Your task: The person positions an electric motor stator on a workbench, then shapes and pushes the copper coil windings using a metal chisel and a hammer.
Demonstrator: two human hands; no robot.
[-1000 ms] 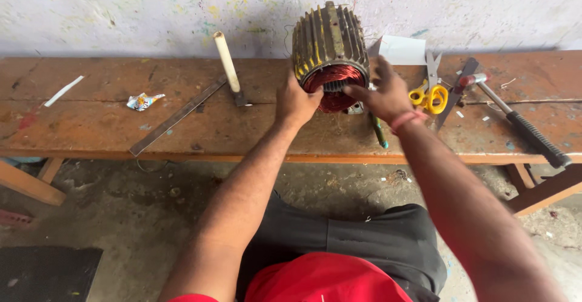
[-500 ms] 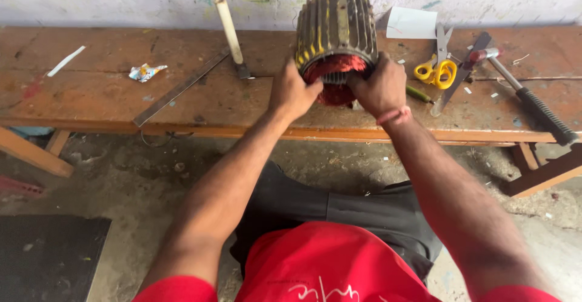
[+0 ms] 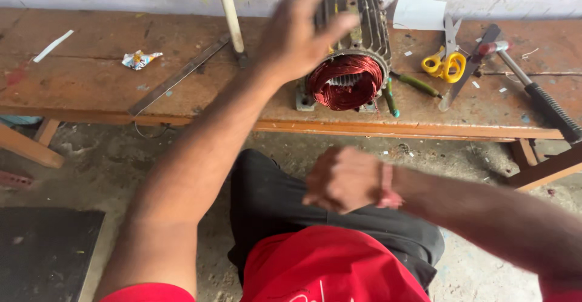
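A ribbed metal motor stator point(image 3: 357, 41) with red copper windings point(image 3: 345, 82) rests on a worn wooden bench point(image 3: 91, 84). My left hand point(image 3: 300, 32) is raised, blurred, just left of the stator's housing, fingers spread and holding nothing. My right hand point(image 3: 345, 178) has drawn back over my lap, below the bench edge, fingers curled in a loose fist; whether anything small is inside it is hidden. A red band circles that wrist.
Right of the stator lie a green-handled tool point(image 3: 391, 99), yellow scissors point(image 3: 445, 63), a white paper point(image 3: 418, 14) and a black-gripped hammer point(image 3: 539, 99). To the left sit a white-handled tool point(image 3: 230, 14), a flat metal bar point(image 3: 179, 75) and a crumpled wrapper point(image 3: 139, 58).
Both hands have left the stator's winding end. The left hand rose beside the housing; the right pulled back towards my lap. The camera moved closer.
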